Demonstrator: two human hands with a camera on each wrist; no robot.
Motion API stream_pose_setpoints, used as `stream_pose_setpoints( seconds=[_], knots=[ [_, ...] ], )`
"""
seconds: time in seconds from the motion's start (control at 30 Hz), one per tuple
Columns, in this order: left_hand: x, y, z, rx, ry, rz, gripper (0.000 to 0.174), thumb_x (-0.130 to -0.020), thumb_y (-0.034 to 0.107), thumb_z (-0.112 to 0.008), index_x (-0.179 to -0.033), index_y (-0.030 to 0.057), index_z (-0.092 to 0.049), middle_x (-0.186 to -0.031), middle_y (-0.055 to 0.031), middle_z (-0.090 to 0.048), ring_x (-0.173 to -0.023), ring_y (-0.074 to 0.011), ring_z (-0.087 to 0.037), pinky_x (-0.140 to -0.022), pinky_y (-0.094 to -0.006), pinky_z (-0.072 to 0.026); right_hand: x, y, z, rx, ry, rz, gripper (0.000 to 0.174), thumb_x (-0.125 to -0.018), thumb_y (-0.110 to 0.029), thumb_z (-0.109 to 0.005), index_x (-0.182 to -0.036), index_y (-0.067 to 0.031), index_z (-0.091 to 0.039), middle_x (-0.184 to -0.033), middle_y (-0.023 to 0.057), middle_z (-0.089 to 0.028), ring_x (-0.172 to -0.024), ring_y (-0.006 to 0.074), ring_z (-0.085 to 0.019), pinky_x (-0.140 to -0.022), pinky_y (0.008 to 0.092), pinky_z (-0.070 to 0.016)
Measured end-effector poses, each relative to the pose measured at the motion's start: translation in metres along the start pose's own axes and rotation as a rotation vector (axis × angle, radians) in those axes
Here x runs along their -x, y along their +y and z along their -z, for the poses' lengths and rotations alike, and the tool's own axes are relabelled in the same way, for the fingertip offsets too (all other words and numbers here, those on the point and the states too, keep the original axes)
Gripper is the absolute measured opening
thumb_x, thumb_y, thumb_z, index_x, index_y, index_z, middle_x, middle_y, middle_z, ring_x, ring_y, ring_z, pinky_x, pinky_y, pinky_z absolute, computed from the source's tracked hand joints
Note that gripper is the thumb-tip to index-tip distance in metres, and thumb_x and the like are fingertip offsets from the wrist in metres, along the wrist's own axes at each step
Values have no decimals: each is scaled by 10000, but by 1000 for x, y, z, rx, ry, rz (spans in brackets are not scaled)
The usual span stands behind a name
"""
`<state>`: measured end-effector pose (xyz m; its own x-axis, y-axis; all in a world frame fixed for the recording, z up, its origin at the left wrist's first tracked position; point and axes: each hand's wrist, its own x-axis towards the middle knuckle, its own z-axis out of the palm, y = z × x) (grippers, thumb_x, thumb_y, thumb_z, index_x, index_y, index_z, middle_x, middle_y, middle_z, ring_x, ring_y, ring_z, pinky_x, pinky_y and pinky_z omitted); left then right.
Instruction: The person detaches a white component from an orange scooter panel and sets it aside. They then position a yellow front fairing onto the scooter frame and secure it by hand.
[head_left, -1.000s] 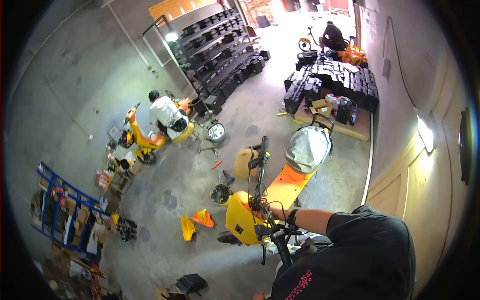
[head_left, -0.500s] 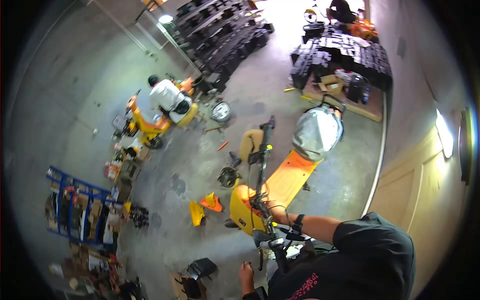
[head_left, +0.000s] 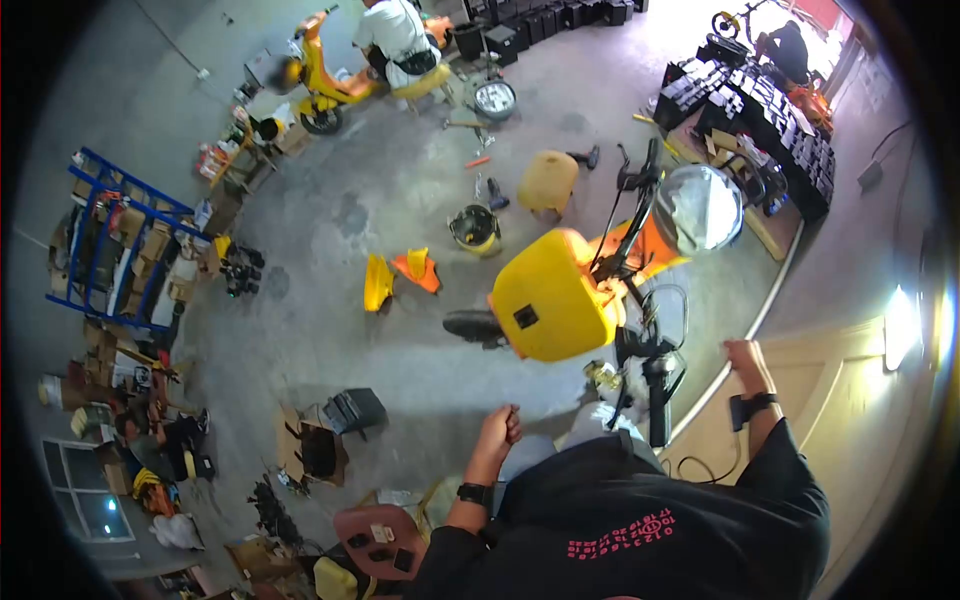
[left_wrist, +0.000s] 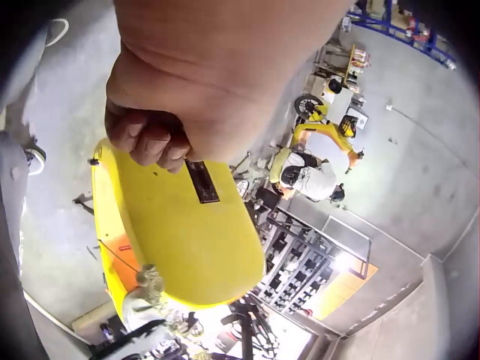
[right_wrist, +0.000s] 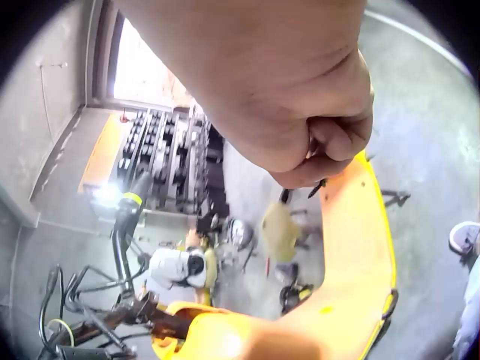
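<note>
My left hand [head_left: 500,432] hangs in front of my body, fingers curled into a fist with nothing visible in it. In the left wrist view it overlaps the yellow front panel [left_wrist: 187,247] of a scooter. My right hand [head_left: 748,365] is off to the right, apart from the handlebar, its fingers also curled in and no held thing showing. The scooter [head_left: 556,295] stands just ahead, with a black square on its front panel. Its black handlebar [head_left: 658,390] reaches back toward me. In the right wrist view the orange footboard [right_wrist: 360,232] passes below my right hand.
Yellow and orange plastic parts [head_left: 378,283], a bucket [head_left: 474,230] and a stool [head_left: 548,182] are on the floor. A person [head_left: 398,40] sits beside another yellow scooter [head_left: 325,80]. A blue rack [head_left: 95,240] is at left, black batteries [head_left: 745,105] at far right.
My right hand has drawn back from behind the scooter's handlebar to the right. My left hand has come further into view. The head view has turned, so the scooter's front shows larger.
</note>
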<state>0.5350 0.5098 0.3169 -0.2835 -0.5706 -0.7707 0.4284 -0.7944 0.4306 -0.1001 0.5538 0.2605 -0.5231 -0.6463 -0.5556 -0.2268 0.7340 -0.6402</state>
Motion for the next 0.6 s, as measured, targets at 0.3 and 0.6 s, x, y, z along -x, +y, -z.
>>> stream_pose_setpoints(
  seconds=[0.3, 0.6],
  knots=[
    [97, 109, 28, 411, -285, -25, 199, -986, 227, -422, -950, 73, -541, -611, -2, -432, -591, -146, -425, -558, -284, -351, 352, -348, 7, -233, -77, 775, 222, -811, -220, -679, -715, -69, -548, -587, -66, -400, -520, 28, -380, -451, 225, -296],
    [148, 189, -63, 143, -196, 138, 179, -970, 207, -446, -992, 56, -541, -786, -43, -558, -781, -192, -548, -706, -304, -436, 395, -430, -283, 744, -625, 1457, 156, -823, -192, -586, -883, -53, -548, -876, 115, -565, -715, 282, -629, -583, 402, -516]
  ],
)
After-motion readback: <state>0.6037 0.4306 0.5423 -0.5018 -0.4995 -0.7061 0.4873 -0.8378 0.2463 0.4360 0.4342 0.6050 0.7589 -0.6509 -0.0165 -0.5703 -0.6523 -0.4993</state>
